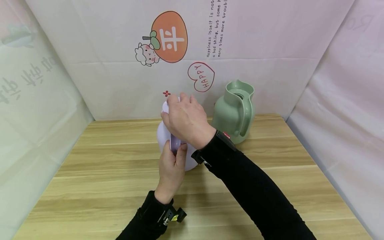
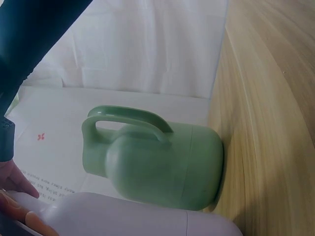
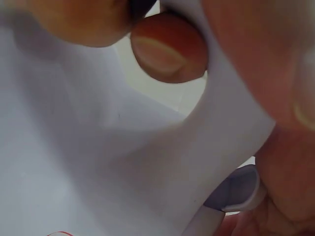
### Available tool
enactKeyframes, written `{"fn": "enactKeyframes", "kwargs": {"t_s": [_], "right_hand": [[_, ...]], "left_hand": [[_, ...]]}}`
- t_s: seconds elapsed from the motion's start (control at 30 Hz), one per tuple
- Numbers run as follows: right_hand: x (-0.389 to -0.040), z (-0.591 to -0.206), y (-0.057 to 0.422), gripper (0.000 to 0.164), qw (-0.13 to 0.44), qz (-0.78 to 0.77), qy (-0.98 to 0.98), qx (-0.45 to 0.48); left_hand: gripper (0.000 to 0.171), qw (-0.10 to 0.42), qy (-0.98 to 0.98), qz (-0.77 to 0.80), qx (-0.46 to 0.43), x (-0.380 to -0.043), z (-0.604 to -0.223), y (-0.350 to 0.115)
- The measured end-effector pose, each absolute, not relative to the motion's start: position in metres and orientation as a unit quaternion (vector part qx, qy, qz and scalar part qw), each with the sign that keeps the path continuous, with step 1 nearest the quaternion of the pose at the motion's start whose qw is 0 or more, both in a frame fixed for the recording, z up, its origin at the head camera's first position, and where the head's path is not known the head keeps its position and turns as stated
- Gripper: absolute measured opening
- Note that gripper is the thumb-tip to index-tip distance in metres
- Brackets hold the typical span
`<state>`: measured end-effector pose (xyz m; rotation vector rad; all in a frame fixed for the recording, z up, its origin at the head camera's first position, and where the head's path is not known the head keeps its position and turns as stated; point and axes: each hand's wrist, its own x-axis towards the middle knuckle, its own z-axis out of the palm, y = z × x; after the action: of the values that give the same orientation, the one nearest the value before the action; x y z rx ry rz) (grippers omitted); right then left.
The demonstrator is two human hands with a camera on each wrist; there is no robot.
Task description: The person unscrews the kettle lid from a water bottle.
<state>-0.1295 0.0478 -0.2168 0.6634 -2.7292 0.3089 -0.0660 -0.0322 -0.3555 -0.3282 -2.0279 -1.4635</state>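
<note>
A lilac jug (image 1: 163, 133), shaped like a vacuum jug, stands on the table in the head view. My left hand (image 1: 171, 170) grips its handle (image 1: 175, 142) from the near side. From above, my right hand (image 1: 189, 120) holds the jug's top, its fingers bent over the rim and covering most of the mouth. The right wrist view shows fingertips (image 3: 167, 51) close against the lilac surface. In the left wrist view, the lilac body (image 2: 123, 216) runs along the bottom.
A similar green jug (image 1: 229, 113) stands just right of the lilac one, its handle turned toward the near side. The wooden table (image 1: 105, 173) meets a printed white cloth backdrop (image 1: 120, 90) behind, with cloth walls at both sides.
</note>
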Motion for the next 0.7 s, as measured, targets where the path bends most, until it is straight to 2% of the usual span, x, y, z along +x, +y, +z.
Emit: {"fn": "enactKeyframes", "kwargs": {"t_s": [0.7], "right_hand": [[-0.1305, -0.2218, 0.0444, 0.044, 0.175, 0.096, -0.962, 0.186]], "left_hand": [[0.020, 0.304, -0.768, -0.552, -0.113, -0.0645, -0.3532, -0.0323]]}}
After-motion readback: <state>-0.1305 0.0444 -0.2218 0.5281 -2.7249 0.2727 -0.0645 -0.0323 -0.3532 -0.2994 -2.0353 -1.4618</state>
